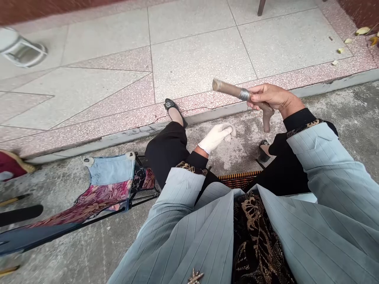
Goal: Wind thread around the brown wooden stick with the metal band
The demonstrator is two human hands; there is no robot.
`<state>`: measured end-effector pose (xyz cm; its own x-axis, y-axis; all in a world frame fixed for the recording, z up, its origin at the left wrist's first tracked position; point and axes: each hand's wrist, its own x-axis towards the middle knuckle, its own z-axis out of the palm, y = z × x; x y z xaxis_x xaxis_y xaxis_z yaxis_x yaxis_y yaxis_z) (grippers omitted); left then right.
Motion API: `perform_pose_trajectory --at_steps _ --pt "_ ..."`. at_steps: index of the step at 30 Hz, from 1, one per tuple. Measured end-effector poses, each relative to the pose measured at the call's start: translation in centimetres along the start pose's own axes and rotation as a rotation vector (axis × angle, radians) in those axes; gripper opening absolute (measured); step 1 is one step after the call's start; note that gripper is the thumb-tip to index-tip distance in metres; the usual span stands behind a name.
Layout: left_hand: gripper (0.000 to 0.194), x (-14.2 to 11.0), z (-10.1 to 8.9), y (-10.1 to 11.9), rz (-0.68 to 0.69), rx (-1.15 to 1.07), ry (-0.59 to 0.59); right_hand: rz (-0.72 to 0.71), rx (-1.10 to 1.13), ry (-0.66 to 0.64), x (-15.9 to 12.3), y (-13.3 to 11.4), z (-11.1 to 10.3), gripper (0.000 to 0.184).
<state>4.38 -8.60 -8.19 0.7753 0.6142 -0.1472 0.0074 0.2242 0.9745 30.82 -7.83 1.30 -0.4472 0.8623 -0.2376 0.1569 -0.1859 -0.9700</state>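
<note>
My right hand (263, 98) is bare and grips a brown, wooden-looking stick (227, 87) with a bent, knobby end. A band of silvery wire (244, 94) is wound around the stick beside my fingertips. The straight part points up and left with a pale cut end, while the bent part hangs below my palm. Lower and to the left, my left hand (217, 136) wears a white glove. Its fingers are curled together near a whitish bit at their tips; whether that is glove cloth or a held thing I cannot make out. The two hands are apart.
A raised tiled step (195, 59) runs across the front above rough concrete. On the left is a folding chair (109, 185) with patched cloth. A white-framed stool or lantern-like object (22, 47) stands on the tiles. Woven seat edging (239, 179) shows between my legs.
</note>
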Motion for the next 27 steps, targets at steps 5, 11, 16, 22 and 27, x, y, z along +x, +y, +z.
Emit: perform_pose_trajectory --at_steps 5,11,16,22,27 --pt "0.038 -0.4 0.7 0.1 0.031 -0.049 0.034 0.038 0.022 0.176 0.9 1.1 -0.5 0.046" --pt "0.027 -0.2 0.4 0.3 0.065 0.390 0.130 0.100 -0.087 0.303 0.9 1.5 -1.4 0.046" --pt "0.028 -0.3 0.0 0.2 0.135 1.065 0.153 0.244 -0.467 0.385 2.1 2.6 -1.2 0.050" --pt "0.041 -0.4 -0.4 0.2 0.144 1.434 0.161 0.581 -1.073 -0.006 3.4 3.4 0.7 0.034" --pt "0.039 -0.4 -1.1 0.9 0.144 1.455 0.265 0.647 -0.641 -0.660 2.7 3.7 1.6 0.052"
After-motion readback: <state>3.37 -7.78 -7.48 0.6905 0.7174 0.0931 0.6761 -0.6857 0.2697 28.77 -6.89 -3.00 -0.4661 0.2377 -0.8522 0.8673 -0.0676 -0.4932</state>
